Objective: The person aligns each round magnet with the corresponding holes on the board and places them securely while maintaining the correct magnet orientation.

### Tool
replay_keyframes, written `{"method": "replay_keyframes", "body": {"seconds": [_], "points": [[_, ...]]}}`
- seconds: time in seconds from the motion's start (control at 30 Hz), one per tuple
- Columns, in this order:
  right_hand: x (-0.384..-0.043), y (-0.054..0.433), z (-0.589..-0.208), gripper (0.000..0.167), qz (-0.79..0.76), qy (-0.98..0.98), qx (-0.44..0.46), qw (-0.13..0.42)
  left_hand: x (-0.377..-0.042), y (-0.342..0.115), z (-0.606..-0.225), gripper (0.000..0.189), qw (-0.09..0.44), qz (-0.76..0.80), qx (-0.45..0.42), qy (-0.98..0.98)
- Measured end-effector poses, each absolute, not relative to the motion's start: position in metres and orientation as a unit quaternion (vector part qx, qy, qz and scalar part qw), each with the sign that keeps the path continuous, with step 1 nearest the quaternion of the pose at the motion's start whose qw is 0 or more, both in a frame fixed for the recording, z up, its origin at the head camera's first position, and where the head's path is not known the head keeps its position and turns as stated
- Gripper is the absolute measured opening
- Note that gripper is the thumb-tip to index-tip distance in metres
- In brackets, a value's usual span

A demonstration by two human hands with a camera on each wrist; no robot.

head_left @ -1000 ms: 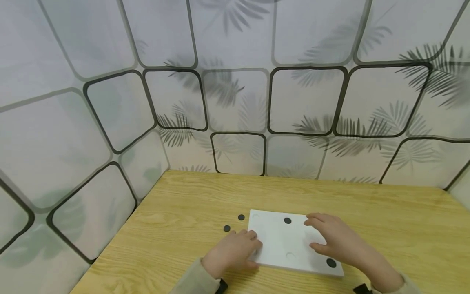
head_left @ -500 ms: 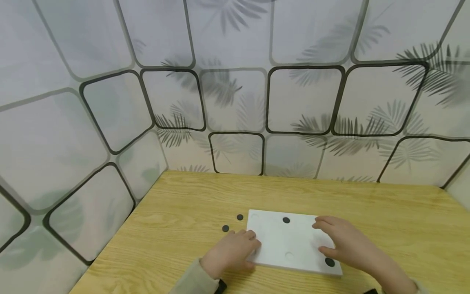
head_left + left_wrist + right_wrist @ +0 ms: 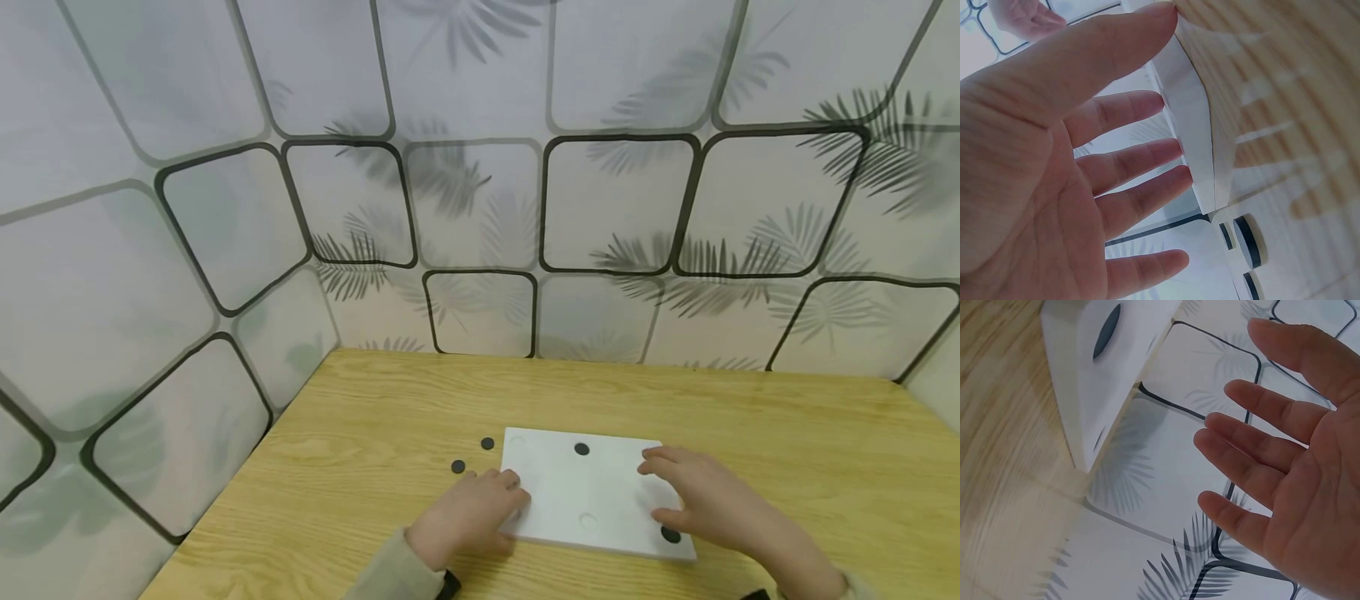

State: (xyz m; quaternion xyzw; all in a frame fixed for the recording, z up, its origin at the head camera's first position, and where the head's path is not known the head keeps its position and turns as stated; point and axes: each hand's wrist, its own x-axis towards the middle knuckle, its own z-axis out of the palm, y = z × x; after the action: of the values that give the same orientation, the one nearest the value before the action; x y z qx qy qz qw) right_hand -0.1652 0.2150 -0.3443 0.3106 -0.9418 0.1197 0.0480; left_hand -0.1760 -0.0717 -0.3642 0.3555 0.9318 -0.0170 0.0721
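A flat white board [image 3: 558, 487] with shallow round recesses lies on the wooden table. Black discs fill two of its recesses: one disc [image 3: 581, 448] near the far edge, another disc [image 3: 671, 534] at the near right corner. Two recesses, at the far left and near middle, show bare. My left hand [image 3: 474, 510] rests at the board's left edge; in the left wrist view its fairly straight fingers reach over the top and the thumb [image 3: 1141, 28] lies at the side. My right hand [image 3: 701, 496], fingers spread and holding nothing, hovers over the board's right end.
Loose black discs lie on the table left of the board: one disc [image 3: 487, 443] farther back, one disc [image 3: 458, 467] nearer. The left wrist view has a third disc [image 3: 1249, 286] there. Patterned fabric walls [image 3: 480, 208] enclose the table's back and left.
My right hand has moved a little to the right, uncovering more of the board's far right edge. My left hand keeps its place, and the discs have not moved on the board or table.
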Motion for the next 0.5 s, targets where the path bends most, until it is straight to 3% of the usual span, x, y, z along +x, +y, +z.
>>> {"method": "replay_keyframes", "body": {"seconds": [0.5], "points": [[-0.168, 0.216, -0.355, 0.034, 0.141, -0.945, 0.287, -0.071, -0.177, -0.071, -0.364, 0.043, 0.073, -0.025, 0.358, 0.931]]}}
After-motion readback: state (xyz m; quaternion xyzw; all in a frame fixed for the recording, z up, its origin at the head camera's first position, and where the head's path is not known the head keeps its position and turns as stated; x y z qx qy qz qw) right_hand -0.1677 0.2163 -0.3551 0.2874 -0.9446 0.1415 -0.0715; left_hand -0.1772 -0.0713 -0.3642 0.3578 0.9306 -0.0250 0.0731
